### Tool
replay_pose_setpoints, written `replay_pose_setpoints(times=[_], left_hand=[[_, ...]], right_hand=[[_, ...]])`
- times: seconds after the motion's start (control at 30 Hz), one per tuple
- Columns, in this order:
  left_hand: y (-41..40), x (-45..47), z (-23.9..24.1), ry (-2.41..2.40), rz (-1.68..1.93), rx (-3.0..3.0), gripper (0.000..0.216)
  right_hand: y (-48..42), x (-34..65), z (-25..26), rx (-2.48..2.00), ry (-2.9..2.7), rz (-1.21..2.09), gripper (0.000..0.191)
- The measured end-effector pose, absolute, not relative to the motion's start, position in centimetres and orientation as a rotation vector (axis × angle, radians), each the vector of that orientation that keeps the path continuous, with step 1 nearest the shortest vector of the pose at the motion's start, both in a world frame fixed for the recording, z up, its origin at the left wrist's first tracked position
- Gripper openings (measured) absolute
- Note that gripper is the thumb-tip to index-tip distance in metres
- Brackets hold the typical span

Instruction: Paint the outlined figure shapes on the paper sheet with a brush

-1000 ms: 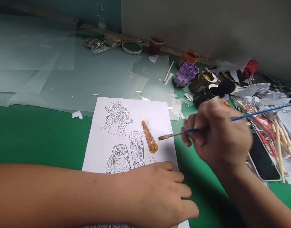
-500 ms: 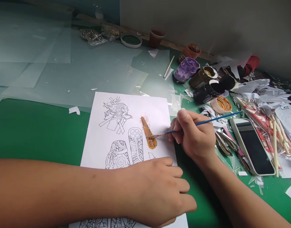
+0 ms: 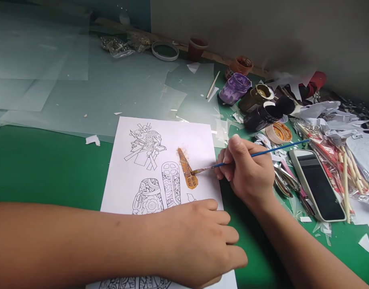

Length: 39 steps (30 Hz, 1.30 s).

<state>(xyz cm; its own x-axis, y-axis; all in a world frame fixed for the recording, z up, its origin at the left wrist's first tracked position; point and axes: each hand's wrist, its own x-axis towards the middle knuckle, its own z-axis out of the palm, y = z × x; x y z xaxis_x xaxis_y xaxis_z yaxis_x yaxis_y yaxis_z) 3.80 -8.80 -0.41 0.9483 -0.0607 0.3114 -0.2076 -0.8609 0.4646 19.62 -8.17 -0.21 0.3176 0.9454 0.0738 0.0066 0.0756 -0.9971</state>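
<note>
Close to centre frame, the right hand [image 3: 247, 176] pinches a thin blue-handled paintbrush [image 3: 262, 153] between thumb and fingers. Its bristle tip touches an elongated, teardrop-like shape [image 3: 187, 173] on a white sheet of line drawings [image 3: 127, 180]. That shape is filled with orange-brown paint over a black pattern, with a faint speckled haze of colour around its upper end. The neighbouring figures on the sheet are uncoloured outlines. The left hand [image 3: 199, 241] lies palm down across the sheet's lower edge at bottom centre, fingers loosely bent and gripping nothing. The sheet rests on a green table mat [image 3: 36, 168]. To the right of the brush hand lie a lid smeared with orange paint [image 3: 280, 132], a purple paint pot [image 3: 235, 87] and a smartphone [image 3: 318, 182], screen up.
</note>
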Motion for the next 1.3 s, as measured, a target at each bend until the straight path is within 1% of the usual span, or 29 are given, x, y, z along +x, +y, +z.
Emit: replay_pose_setpoints(times=[0.5,1.3], left_hand=[[-8.71,3.78,-0.22,-0.184,0.373,2.593,0.002],[-8.55,3.76,-0.12,-0.179,0.360,2.609,0.006]], right_hand=[[-8.43,19.71,-0.59,-1.322,-1.041,0.862,0.051],[-8.37,19.87,-0.62,-1.318,-1.020,0.859,0.051]])
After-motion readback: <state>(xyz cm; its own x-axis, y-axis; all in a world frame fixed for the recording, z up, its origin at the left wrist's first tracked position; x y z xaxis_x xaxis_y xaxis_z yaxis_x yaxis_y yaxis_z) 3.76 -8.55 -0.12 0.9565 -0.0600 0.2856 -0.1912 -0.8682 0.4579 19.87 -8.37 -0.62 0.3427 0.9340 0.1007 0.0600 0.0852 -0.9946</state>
